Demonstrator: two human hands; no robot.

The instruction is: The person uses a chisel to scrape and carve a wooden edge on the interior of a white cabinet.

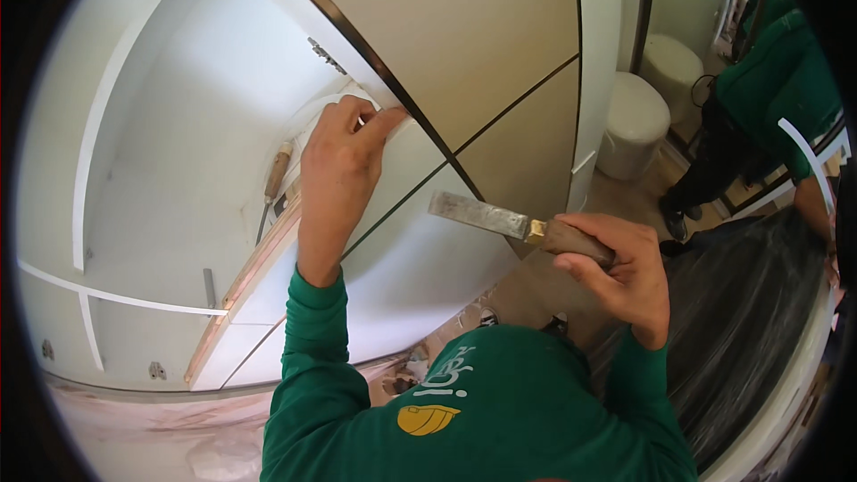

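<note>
The left hand is raised with the arm stretched up and the wrist nearly straight. Its fingers are curled over a white cloth, pressing it against the front edge of a cabinet door, right where the dark trim strip runs down that edge. The grip looks firm and closed on the cloth; holding it there lets the hand rub along the edge, by the look of it.

The right hand is lower and out to the side, elbow bent, fist wrapped fully around the wooden handle of a scraper. The flat, stained metal blade points left toward the door's lower panel without touching it, so the tool seems held ready and out of the way while the other hand works.

Both sleeves are green. Behind the left hand, inside the open cabinet, a screwdriver with a wooden handle lies near the front edge of a white shelf, just beside the door's raw wooden edge. To the right, past the door, a white toilet stands on the floor, and another person in green stands at the far right beside dark plastic sheeting.
</note>
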